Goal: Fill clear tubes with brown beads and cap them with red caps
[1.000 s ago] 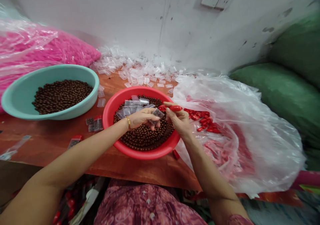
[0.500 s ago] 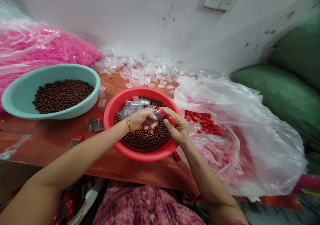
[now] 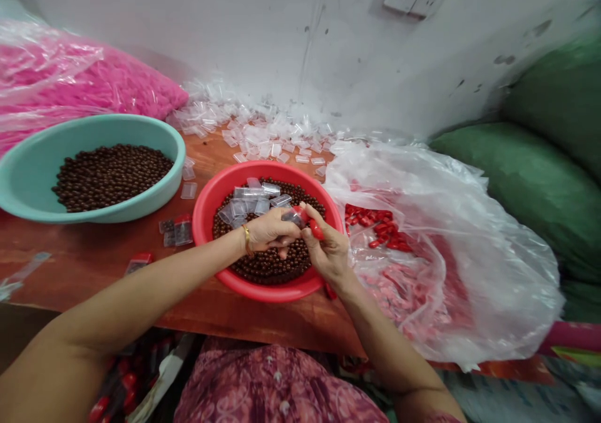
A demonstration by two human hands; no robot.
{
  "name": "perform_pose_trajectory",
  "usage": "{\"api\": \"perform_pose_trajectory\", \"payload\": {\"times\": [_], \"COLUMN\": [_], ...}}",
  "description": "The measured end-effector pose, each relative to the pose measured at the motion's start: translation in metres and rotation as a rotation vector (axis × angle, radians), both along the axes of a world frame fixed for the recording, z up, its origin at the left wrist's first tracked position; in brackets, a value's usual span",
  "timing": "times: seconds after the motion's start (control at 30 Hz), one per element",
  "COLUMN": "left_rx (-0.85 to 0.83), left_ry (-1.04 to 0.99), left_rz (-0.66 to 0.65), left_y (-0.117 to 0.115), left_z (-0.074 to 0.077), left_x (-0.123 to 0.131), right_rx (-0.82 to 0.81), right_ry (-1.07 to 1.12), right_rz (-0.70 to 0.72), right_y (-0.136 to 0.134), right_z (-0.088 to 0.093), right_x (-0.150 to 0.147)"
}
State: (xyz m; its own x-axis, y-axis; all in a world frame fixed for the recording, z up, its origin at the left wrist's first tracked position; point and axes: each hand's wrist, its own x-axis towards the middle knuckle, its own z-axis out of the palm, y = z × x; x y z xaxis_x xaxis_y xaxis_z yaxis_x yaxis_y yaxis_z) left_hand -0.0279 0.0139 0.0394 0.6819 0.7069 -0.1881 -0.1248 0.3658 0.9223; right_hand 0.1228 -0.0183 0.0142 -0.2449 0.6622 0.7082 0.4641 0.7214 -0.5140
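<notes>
Over the red basin, my left hand is closed around a small clear plastic box with dark contents. My right hand meets it from the other side, thumb and fingers pinching a red cap. More red shows at the upper end of the box, partly covered by my right fingertips; whether it is a second cap fitted there I cannot tell. Below my hands lie brown round beads. Several empty clear boxes rest on the beads toward the back of the basin.
Left stands a teal basin of brown beads, before a bag of pink pieces. Capped boxes lie between the basins. Loose clear boxes line the wall. Right, a plastic bag holds red caps, near green sacks.
My right fingers have shifted on the red cap, which sits a little further left and lower against the box. Both hands have drawn closer together, and the view has moved slightly.
</notes>
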Motion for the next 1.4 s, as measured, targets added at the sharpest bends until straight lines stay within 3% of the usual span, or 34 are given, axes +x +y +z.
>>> {"api": "perform_pose_trajectory", "payload": {"times": [0.17,0.37,0.63,0.8,0.9,1.07,1.27,1.4], "left_rx": [-0.067,-0.146,-0.160,-0.128,-0.056,0.116,0.191,0.202], "left_ry": [0.010,0.003,-0.068,-0.008,0.110,0.207,0.261,0.291], "left_rz": [0.079,0.017,0.025,0.104,0.148,0.156,0.253,0.219], "left_y": [-0.010,-0.016,-0.022,-0.022,-0.020,-0.022,-0.025,-0.026], "left_z": [0.006,0.010,0.008,0.009,0.008,0.006,0.005,0.007], "left_x": [0.011,0.015,0.012,0.013,0.019,0.026,0.026,0.028], "right_rx": [0.003,-0.017,0.167,0.072,0.005,-0.180,-0.241,-0.241], "right_ry": [-0.042,-0.058,-0.152,-0.154,-0.011,0.253,0.018,0.053], "right_rz": [-0.030,0.031,0.023,-0.064,-0.065,-0.232,-0.202,-0.189], "right_y": [-0.005,-0.007,-0.007,-0.017,-0.018,-0.019,-0.020,-0.020], "right_z": [0.001,0.003,0.005,0.007,0.005,0.006,0.014,0.017], "right_x": [0.009,0.026,0.022,0.017,0.015,0.010,0.017,0.020]}}
